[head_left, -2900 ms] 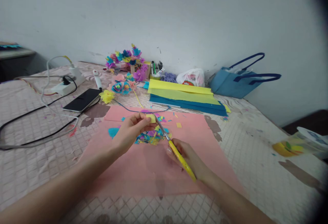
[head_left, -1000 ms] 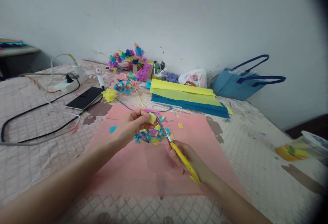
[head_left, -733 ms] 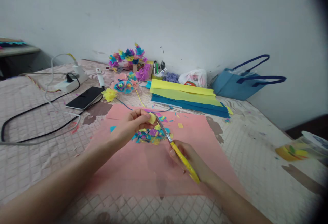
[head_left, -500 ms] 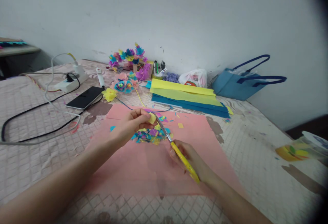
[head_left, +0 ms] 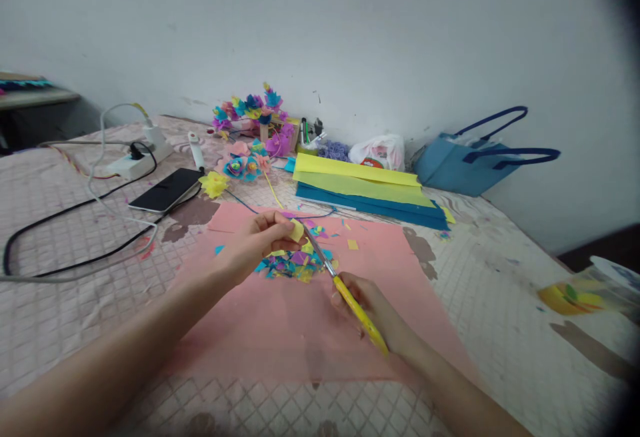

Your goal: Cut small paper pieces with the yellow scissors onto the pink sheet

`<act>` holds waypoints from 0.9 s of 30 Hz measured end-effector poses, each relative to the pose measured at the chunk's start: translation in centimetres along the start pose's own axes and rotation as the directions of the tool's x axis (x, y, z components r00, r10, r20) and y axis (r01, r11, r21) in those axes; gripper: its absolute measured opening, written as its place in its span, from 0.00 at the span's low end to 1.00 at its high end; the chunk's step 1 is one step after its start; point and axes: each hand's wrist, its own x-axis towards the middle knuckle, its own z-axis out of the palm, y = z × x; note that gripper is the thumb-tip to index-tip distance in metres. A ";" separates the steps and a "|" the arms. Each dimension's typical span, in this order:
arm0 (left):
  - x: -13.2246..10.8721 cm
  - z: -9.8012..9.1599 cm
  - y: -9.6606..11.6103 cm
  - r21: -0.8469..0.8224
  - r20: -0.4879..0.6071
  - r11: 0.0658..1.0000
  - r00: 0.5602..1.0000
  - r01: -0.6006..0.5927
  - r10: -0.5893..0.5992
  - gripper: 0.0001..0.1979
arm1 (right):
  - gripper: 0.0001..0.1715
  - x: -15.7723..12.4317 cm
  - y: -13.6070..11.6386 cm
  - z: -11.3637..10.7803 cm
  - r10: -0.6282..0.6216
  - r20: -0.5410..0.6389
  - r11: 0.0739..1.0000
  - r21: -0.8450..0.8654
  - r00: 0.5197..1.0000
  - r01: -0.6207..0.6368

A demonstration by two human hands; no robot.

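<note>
Pinched between the fingertips of my left hand (head_left: 270, 232) is a small pale yellow piece of paper (head_left: 297, 230). My right hand (head_left: 367, 300) is closed around the yellow handles of a pair of scissors (head_left: 357, 310). Their metal blades point up and left, with the tips right beside the yellow paper; whether they touch it I cannot tell. Beneath both hands lies a pink sheet (head_left: 280, 330). On it, under the blades, is a heap of blue, purple and yellow paper scraps (head_left: 295, 265).
Behind the sheet lie folded yellow and blue papers (head_left: 360, 187). Paper flowers (head_left: 250, 164) and a phone (head_left: 167, 190) are to the left, near a power strip (head_left: 135, 165) with cables. A blue bag (head_left: 465, 164) stands back right; a plastic cup (head_left: 580, 294) is far right.
</note>
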 end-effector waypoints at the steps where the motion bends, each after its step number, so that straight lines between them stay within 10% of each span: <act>1: 0.0 0.0 0.0 0.000 -0.001 1.000 1.000 0.001 -0.001 0.11 | 0.12 0.0 0.1 0.0 -0.004 -0.005 1.000 -0.014 1.000 0.004; 27: -0.1 0.2 0.3 0.025 0.001 1.000 1.000 0.014 -0.014 0.13 | 0.14 -0.2 -0.5 -0.1 -0.011 -0.010 1.000 0.004 1.000 0.011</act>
